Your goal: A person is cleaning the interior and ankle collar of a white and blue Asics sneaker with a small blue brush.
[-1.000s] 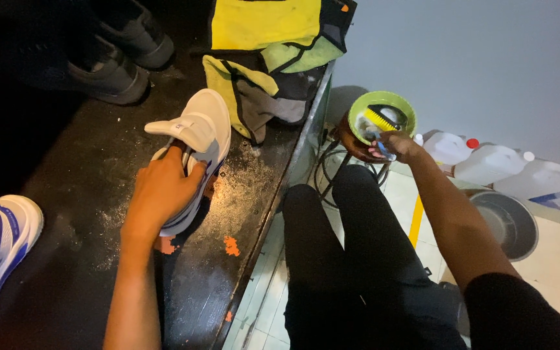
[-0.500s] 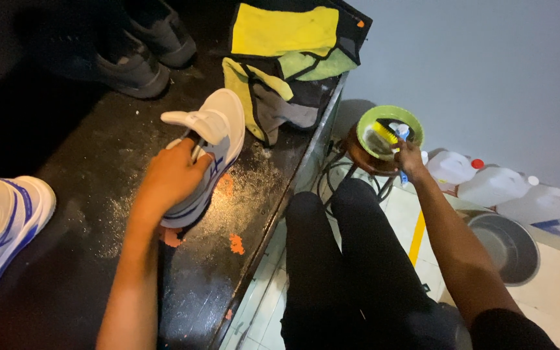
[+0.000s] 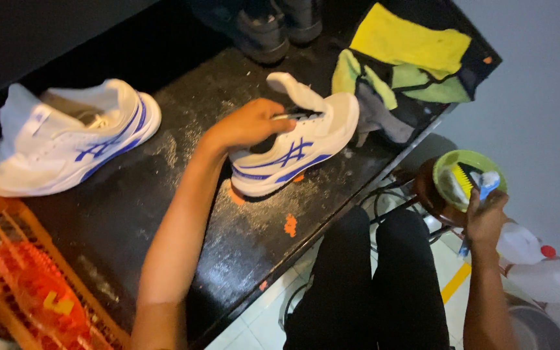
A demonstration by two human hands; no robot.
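A seated person works at a dark, dust-flecked bench, seen from the head camera looking down over black-trousered knees. The left hand grips a white sneaker with blue stripes at its collar — fingers curled shut over the opening, thumb tucked inside — and the shoe sits on the bench, toe pointing away to the right. Its mate, the second white sneaker, lies well to the left of the held shoe on the same bench. Behind the held shoe stand dark shoes; to its right lies a heap of yellow and green cloths.

Off the bench edge, right of the held shoe, a green bowl rests on a brown stand. Inside it sit a yellow-and-black brush head and something pale blue. The right hand is closed around a brush handle at the bowl's near rim. An orange plastic basket fills the corner left of the held shoe — its contents blurred. White jugs with red caps stand beyond the bowl.
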